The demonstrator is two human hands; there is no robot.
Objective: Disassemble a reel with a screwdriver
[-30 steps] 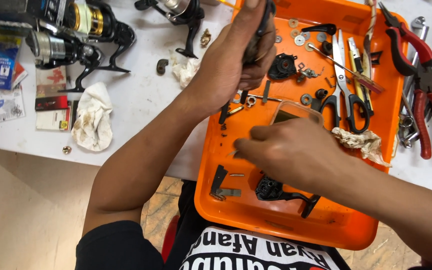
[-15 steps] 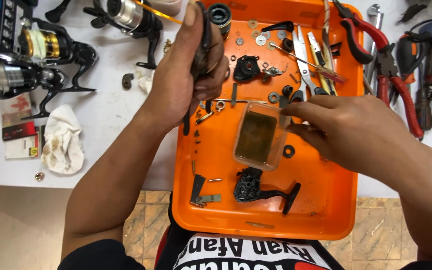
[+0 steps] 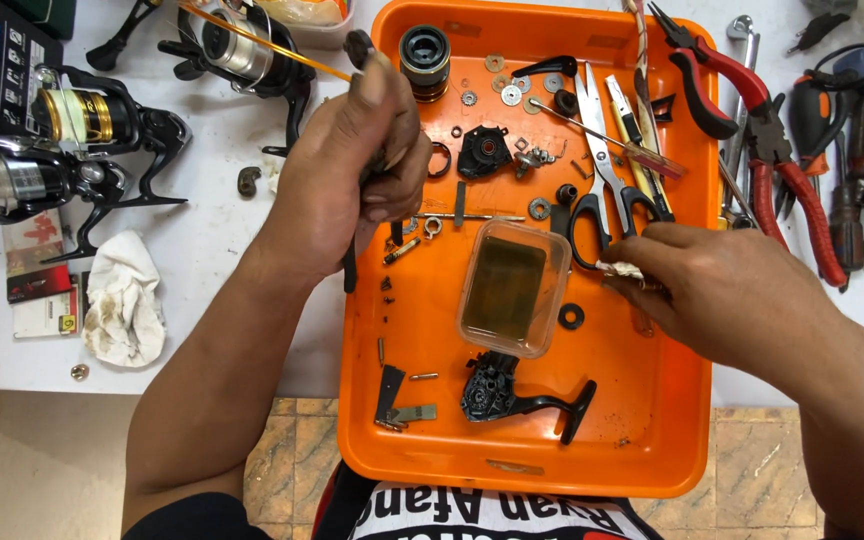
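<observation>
The left hand (image 3: 352, 170) is clenched round a dark, slim reel part (image 3: 360, 45), held upright over the left edge of the orange tray (image 3: 512, 470). It sat over the tray's upper middle a moment ago; now it has swung out toward the bench (image 3: 202, 280), so the scattered washers and screws lie in plain view.

The right hand (image 3: 722, 290) has pulled back to the right. A second ago it covered the clear plastic tub (image 3: 514, 288); now the tub sits bare in the middle of the tray, nothing touching it. The fingers pinch a small scrap of whitish cloth (image 3: 620, 268) just beside the handles of the scissors (image 3: 607, 170), so wiping looks to be the work in hand.

A black reel body (image 3: 497, 392) lies near the front of the tray, untouched. Whole fishing reels (image 3: 72, 150) and a soiled rag (image 3: 124, 300) rest on the bench to the left, red pliers (image 3: 772, 150) to the right.
</observation>
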